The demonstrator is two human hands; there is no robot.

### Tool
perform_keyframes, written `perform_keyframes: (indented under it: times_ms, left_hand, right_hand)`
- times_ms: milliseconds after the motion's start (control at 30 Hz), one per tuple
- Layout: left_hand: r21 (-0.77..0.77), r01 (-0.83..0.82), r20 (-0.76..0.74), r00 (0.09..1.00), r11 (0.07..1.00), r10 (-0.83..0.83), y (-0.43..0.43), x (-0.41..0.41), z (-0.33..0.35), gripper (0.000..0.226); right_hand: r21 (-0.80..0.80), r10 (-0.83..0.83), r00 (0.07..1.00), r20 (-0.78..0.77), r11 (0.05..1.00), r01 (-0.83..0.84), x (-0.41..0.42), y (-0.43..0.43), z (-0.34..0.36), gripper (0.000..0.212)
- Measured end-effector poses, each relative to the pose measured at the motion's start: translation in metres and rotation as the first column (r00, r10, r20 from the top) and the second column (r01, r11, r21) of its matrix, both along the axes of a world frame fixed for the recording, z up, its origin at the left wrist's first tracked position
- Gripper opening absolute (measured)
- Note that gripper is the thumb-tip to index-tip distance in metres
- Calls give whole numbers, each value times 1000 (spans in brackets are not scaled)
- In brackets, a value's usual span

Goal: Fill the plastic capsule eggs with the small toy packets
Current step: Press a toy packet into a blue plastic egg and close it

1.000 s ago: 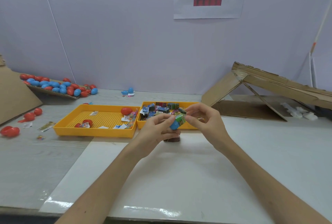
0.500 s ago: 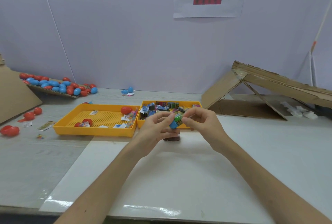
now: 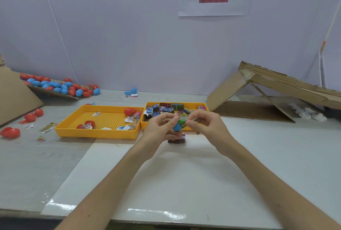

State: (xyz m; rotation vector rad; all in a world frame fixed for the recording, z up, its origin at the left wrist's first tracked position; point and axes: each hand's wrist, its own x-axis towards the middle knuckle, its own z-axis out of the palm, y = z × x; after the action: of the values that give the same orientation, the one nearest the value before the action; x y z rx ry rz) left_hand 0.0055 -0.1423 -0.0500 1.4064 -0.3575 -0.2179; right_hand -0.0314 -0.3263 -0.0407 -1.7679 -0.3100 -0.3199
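My left hand [image 3: 160,128] grips a blue capsule egg half [image 3: 177,127] above the white mat, in front of the right yellow tray [image 3: 147,125]. My right hand [image 3: 206,125] pinches a green toy packet [image 3: 184,120] at the mouth of that half. The right tray holds several coloured toy packets [image 3: 166,109]. A dark packet [image 3: 176,138] lies on the mat just below my hands, partly hidden.
The left yellow tray [image 3: 96,133] holds red egg halves and paper slips. Red and blue eggs [image 3: 59,86] lie piled on cardboard at the far left; loose red halves [image 3: 10,132] sit on the table. A collapsed cardboard box [image 3: 273,93] stands at the right.
My right hand has shifted slightly left and pressed the green packet closer into the blue half. My left hand has stayed in place.
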Motion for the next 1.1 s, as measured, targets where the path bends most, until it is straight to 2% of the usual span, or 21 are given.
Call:
perform_keyframes:
  times_ms: [100,433,667,1100]
  left_hand:
    - [10,-8,9,1000,1000,8,-1,0,0,37]
    - [26,-25,36,999,999,24,-2,-1,1,37]
    - [43,-50,73,996,998,47,-2,-1,0,34]
    - [64,-79,137,988,995,69,-2,0,-2,23]
  right_hand:
    - [-21,1,1000,-8,1000,-1,-1,1,0,7]
    - [6,8,999,-54,1000,-7,-1,1,0,6]
    - [-74,-43,999,-3,996,43,-1,2,0,8]
    - [40,7,994,-107,999,-3,1,4,-2,5]
